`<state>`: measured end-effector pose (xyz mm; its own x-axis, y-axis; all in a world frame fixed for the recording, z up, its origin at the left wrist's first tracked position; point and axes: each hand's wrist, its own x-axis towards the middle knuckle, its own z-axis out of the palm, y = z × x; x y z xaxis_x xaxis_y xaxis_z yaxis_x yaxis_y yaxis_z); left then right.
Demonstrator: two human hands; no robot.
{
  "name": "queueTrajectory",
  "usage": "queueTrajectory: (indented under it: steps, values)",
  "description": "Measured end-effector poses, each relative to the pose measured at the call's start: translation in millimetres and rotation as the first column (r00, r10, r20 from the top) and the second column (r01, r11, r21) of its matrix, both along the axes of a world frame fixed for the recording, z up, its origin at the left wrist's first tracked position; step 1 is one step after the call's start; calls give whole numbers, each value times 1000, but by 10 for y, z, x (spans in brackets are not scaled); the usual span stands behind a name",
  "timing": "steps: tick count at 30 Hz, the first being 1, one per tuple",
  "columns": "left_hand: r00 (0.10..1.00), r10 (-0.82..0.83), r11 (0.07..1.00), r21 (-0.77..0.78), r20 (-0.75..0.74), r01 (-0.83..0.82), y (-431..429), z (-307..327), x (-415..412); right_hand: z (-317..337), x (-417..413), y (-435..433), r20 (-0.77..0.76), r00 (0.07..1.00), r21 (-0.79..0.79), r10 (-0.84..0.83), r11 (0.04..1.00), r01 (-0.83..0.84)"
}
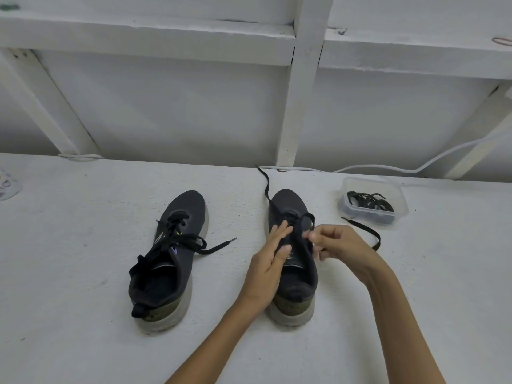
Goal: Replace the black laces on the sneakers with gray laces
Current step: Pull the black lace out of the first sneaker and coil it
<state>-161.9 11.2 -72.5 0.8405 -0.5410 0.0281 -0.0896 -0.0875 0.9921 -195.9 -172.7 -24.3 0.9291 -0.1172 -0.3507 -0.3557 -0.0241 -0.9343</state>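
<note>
The left hand lies with straight fingers against the right shoe. The right hand pinches its black lace at the eyelets; the lace ends trail far and right. The laced left shoe stands left. Far right, a tub holds dark laces.

A white-painted counter with a rough, faintly speckled surface fills the lower half of the view. Behind it rises a white wall framed in painted timber. A thick horizontal beam runs across the top, and a vertical post drops from it to the counter's back edge. A left brace and a right brace slant diagonally. A white cable lies along the back edge, curving up to the right. The light is soft, even and cool.
</note>
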Motion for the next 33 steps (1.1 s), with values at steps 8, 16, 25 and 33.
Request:
queueTrajectory:
  steps: [8,16,25,33]
  values:
    - [1000,-9,1000,-13,-3,9,9,-1,-9,4,57,-163,161,892,27,-423,905,425]
    - [1000,-9,1000,-14,7,9,8,-4,-2,8,9,-36,38,998,-101,-47,994,51]
    - [1000,-3,1000,-27,7,3,8,-6,-17,9,96,-169,146,931,32,-334,942,333]
    - [1000,-6,1000,-13,-3,6,19,-5,-11,19,58,-87,102,988,-86,-116,988,125]
